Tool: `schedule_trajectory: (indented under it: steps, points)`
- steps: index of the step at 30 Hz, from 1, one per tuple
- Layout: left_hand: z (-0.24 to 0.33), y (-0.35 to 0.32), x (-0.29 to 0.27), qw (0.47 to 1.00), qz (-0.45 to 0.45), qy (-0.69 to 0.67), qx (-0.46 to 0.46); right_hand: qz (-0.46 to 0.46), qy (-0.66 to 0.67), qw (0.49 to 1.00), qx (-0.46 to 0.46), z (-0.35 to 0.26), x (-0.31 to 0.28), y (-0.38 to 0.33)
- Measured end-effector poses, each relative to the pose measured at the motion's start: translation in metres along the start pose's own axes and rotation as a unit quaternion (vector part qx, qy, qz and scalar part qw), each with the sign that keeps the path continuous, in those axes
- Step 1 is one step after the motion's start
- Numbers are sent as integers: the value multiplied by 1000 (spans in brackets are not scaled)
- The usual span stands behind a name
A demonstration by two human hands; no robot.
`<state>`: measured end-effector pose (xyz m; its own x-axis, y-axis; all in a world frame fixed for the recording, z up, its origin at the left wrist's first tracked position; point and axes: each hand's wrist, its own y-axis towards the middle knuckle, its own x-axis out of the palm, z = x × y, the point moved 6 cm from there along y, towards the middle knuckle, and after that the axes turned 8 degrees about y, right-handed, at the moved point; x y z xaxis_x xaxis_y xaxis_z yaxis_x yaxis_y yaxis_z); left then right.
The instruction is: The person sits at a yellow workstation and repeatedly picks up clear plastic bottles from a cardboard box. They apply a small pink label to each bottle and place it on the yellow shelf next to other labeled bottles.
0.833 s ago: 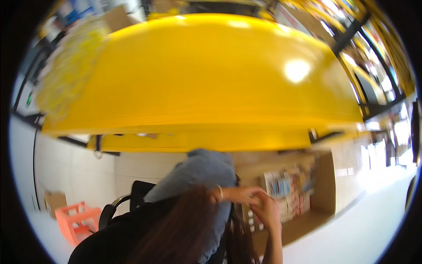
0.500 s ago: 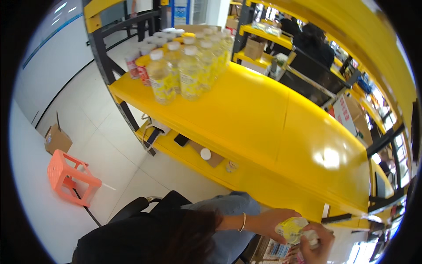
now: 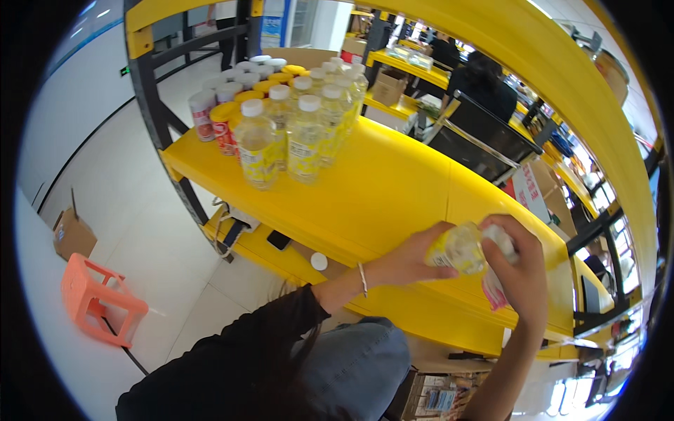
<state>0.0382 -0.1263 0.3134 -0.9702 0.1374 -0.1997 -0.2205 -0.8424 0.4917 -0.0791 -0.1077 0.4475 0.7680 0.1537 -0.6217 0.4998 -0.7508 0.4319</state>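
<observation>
Above the right part of the yellow shelf (image 3: 400, 189), my left hand (image 3: 419, 256) grips a clear plastic bottle (image 3: 460, 249) with a yellow label, tilted on its side. My right hand (image 3: 523, 263) is closed close beside it around a white item with a pink-and-white lower part (image 3: 494, 289); motion blur hides its exact kind. On the shelf's left end stand rows of similar bottles (image 3: 305, 144) with white caps. Beside them are red cans with yellow lids (image 3: 223, 126) and pale pink cans with white lids (image 3: 202, 114).
A lower yellow shelf holds a black phone (image 3: 279, 241) and a round white object (image 3: 319, 262). An orange plastic stool (image 3: 102, 302) and a cardboard box (image 3: 74, 235) stand on the floor at left. Beyond the shelf, a person sits in a black chair (image 3: 477, 130).
Both hands have risen from low beside my legs to above the shelf, carrying the bottle and the white-and-pink item. The view has shifted slightly.
</observation>
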Motion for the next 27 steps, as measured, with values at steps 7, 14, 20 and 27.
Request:
schedule_trajectory:
  steps: [7,14,20,27]
  points:
    - [-9,-8,-11,999,45,-27,6,-25,11,1000,7,5,15,10]
    - [-14,-1,-14,993,121,-7,-10,205,9,978,-25,3,12,-2]
    - [-10,0,-16,991,134,23,-16,259,111,918,-280,6,23,-6]
    - [-18,2,-15,980,118,-159,-19,121,-65,975,-176,23,54,-4]
